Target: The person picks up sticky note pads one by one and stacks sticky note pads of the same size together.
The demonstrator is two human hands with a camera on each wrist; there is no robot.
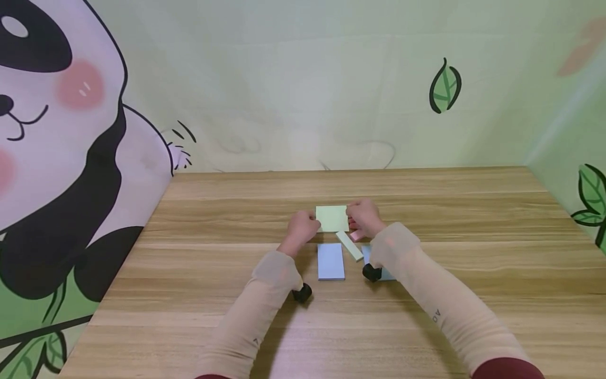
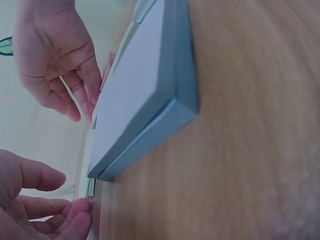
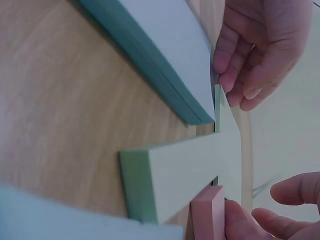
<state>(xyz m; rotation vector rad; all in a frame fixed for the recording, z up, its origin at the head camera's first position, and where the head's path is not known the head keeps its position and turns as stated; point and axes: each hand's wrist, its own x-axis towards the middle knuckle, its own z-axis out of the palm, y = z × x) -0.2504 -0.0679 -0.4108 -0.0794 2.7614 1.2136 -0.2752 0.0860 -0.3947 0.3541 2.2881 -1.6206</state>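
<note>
A light green sticky-note pad (image 1: pixel 331 218) lies flat between my two hands. My left hand (image 1: pixel 303 227) is at its left edge; in the left wrist view its fingertips touch the edge, with the thumb held apart. At the pad's right side is my right hand (image 1: pixel 364 215), with thumb and fingers parted in the right wrist view and fingertips low beside the pad and a pink block-like pad (image 3: pixel 209 212). A narrow pale green strip pad (image 1: pixel 349 246) slants just below. Nearer me sits a blue pad (image 1: pixel 331 261), which looks like two stacked layers in the left wrist view.
Another blue pad (image 1: pixel 388 275) lies partly hidden under my right wrist and its black wrist camera (image 1: pixel 371 272). The wood-grain table (image 1: pixel 227 210) meets a pale wall (image 1: pixel 284 105) at the back. A painted panda (image 1: pixel 57 158) covers the left side.
</note>
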